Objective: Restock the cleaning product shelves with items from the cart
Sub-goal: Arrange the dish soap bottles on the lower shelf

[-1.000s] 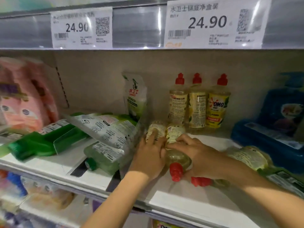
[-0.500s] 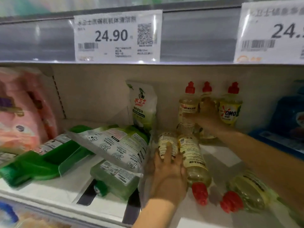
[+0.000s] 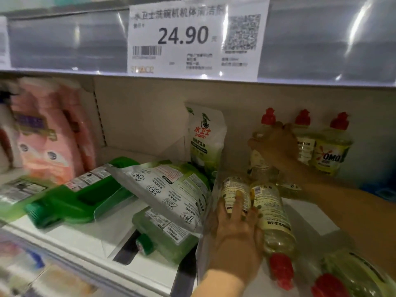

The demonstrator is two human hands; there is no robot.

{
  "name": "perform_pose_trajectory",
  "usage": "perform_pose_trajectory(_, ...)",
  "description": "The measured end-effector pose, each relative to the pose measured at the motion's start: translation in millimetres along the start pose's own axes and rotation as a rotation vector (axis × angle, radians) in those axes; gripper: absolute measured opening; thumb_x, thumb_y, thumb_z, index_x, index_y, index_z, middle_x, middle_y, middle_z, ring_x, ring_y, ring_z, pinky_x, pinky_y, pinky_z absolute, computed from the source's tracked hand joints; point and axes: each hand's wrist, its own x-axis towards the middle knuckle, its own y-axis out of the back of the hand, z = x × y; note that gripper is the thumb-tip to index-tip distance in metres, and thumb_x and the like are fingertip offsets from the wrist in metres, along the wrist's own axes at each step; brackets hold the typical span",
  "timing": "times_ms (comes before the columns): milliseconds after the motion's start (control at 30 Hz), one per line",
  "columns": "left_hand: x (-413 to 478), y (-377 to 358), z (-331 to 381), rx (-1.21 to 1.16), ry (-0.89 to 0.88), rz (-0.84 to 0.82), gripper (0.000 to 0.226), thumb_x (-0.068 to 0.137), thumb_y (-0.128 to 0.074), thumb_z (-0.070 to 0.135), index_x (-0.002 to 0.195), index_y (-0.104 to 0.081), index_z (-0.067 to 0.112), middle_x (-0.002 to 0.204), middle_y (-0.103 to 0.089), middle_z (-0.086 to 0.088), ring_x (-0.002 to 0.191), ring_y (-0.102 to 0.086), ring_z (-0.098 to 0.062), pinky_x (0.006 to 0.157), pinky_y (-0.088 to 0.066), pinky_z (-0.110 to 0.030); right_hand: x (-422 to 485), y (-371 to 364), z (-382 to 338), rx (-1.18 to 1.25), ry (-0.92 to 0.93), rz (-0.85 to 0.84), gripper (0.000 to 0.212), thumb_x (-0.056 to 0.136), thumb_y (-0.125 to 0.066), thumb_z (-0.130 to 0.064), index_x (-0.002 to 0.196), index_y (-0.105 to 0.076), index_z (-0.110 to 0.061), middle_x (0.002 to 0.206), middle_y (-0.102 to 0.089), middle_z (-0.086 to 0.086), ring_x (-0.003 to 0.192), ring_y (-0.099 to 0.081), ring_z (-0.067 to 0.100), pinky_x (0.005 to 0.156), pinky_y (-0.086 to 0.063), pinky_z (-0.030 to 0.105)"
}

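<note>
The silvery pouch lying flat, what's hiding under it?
A pale green bottle lies on its side beneath the pouch, green cap poking out. The pouch's left corner lies over a dark green jug. The bottle's far end is covered.

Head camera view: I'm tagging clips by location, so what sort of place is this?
Most likely a supermarket cleaning-products aisle: a shelf-edge price tag reading 24.90 with barcode and QR code, a row of red-capped bottles, and pink packs.

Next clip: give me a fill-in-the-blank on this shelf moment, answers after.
The right hand grips an upright clear yellow bottle whose cap is ___.
The left hand rests on two yellow bottles that are ___, not upright.
The white price tag overhead reads ___.
The green plastic jug lies on its ___.
Answers: red; lying down; 24.90; side.
</note>
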Motion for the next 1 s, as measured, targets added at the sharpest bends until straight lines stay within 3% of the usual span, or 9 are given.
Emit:
perform_pose_trajectory(67, -3.4, 5.4, 2.2, -0.077, 0.042, 0.070, 0.079, 0.077, 0.005, 0.049, 0.147, -0.027, 0.035, 0.162, -0.010, 0.001, 0.147, -0.004, -0.036, 0.117, -0.011, -0.057, 2.7, 3.8, -0.2, 0.101, 0.012, -0.055, 0.086, 0.051, -0.058, -0.066, 0.118, -0.057, -0.012, 0.113, -0.059, 0.009, 0.096, -0.060, 0.029, 0.079, -0.054, 0.040)
perform_pose_trajectory(133, -6.0, 15.5, 5.2, -0.101, 0.049, 0.042, 0.087, 0.069, 0.007, 0.051, 0.146, -0.028, 0.035, 0.162, -0.004, 0.002, 0.146, -0.002, -0.038, 0.118, -0.010, -0.057, 4.5, 3.4, -1.0, 0.237, 0.008, -0.105, 0.083, 0.060, -0.067, -0.057, 0.125, -0.048, -0.010, 0.105, -0.063, 0.005, 0.089, -0.063, 0.025, 0.076, -0.056, 0.040)
perform_pose_trajectory(200, -6.7, 26.0, 7.0, -0.117, 0.069, -0.039, 0.096, 0.059, 0.012, 0.052, 0.147, -0.023, 0.036, 0.162, 0.003, 0.005, 0.146, 0.005, -0.036, 0.119, -0.006, -0.054, 6.2, -1.8, -2.5, 0.266, 0.019, -0.108, 0.079, 0.073, -0.072, -0.043, 0.133, -0.035, -0.008, 0.114, -0.057, 0.011, 0.098, -0.060, 0.031, 0.083, -0.054, 0.046)
perform_pose_trajectory(267, -8.2, 30.5, 9.5, -0.131, 0.078, -0.019, 0.092, 0.062, 0.009, 0.052, 0.145, -0.026, 0.036, 0.162, 0.001, 0.006, 0.146, 0.003, -0.037, 0.118, -0.011, -0.056, 9.5, -8.7, -3.9, 0.172, 0.016, -0.071, 0.086, 0.075, -0.074, -0.046, 0.139, -0.029, -0.008, 0.135, -0.041, 0.021, 0.116, -0.048, 0.041, 0.097, -0.045, 0.049)
perform_pose_trajectory(333, -10.9, 28.7, 9.3, -0.089, 0.081, 0.100, 0.073, 0.074, -0.008, 0.047, 0.137, -0.043, 0.036, 0.160, -0.018, 0.004, 0.142, -0.017, -0.043, 0.110, -0.028, -0.062, 11.5, -11.3, -4.5, 0.093, 0.014, -0.068, 0.093, 0.076, -0.075, -0.049, 0.144, -0.026, -0.008, 0.143, -0.030, 0.025, 0.126, -0.038, 0.044, 0.104, -0.037, 0.048)
perform_pose_trajectory(467, -7.7, 17.0, 2.8, -0.029, 0.074, 0.223, 0.044, 0.074, -0.036, 0.044, 0.107, -0.064, 0.038, 0.131, -0.060, 0.003, 0.110, -0.061, -0.038, 0.077, -0.058, -0.051, 22.8, -8.0, -0.2, 0.143, 0.071, -0.137, 0.075, 0.079, -0.077, -0.035, 0.138, -0.039, -0.009, 0.128, -0.052, 0.020, 0.114, -0.052, 0.039, 0.093, -0.047, 0.045)
perform_pose_trajectory(667, -7.1, 6.5, 1.9, -0.078, 0.040, 0.300, 0.039, 0.072, -0.041, 0.044, 0.108, -0.054, 0.039, 0.128, -0.062, 0.004, 0.106, -0.064, -0.035, 0.071, -0.059, -0.050, 31.8, -7.0, 6.3, 0.361, 0.148, -0.300, 0.062, 0.083, -0.074, -0.020, 0.136, -0.042, -0.013, 0.127, -0.056, 0.010, 0.114, -0.057, 0.029, 0.090, -0.050, 0.037)
perform_pose_trajectory(833, -3.9, 5.8, 1.5, -0.068, 0.037, 0.314, 0.039, 0.070, -0.041, 0.046, 0.105, -0.057, 0.039, 0.126, -0.063, 0.004, 0.104, -0.065, -0.034, 0.067, -0.059, -0.049, 36.8, -19.7, 4.9, 0.357, 0.206, -0.308, 0.064, 0.083, -0.074, -0.025, 0.137, -0.042, -0.017, 0.125, -0.038, 0.007, 0.108, -0.046, 0.021, 0.091, -0.045, 0.032)
perform_pose_trajectory(1000, -2.5, 3.5, 0.5, -0.078, 0.012, 0.360, 0.038, 0.070, -0.042, 0.045, 0.105, -0.054, 0.037, 0.126, -0.064, 0.002, 0.099, -0.066, -0.035, 0.071, -0.059, -0.050, 48.6, -35.6, 2.8, 0.396, 0.238, -0.346, 0.072, 0.070, -0.077, -0.041, 0.132, -0.048, -0.022, 0.129, -0.048, 0.015, 0.117, -0.053, 0.030, 0.097, -0.050, 0.045)
